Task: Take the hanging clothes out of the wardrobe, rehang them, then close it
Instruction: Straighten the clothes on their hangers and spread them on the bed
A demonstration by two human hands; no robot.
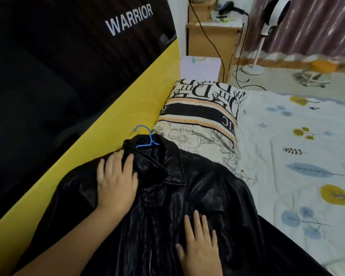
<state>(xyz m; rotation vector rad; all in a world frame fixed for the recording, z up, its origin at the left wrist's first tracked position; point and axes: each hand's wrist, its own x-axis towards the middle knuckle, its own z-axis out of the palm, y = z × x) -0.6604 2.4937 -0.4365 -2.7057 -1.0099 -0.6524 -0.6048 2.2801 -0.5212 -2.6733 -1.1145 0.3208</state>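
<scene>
A shiny black leather jacket (203,196) lies flat on the bed, collar pointing away from me. A blue hanger (146,137) sticks out of its collar, its hook toward the yellow headboard. My left hand (116,182) rests flat on the jacket's left shoulder beside the collar, fingers straight. Lower down, my right hand (199,248) presses flat on the jacket's front near the zip, fingers spread. The wardrobe is not in view.
A patterned pillow (201,116) lies just beyond the collar on a floral bedsheet (299,156). A yellow headboard (112,116) with a black "WARRIOR" panel (68,56) runs along the left. A wooden cabinet (211,38), a standing fan (267,28) and cables stand behind the bed.
</scene>
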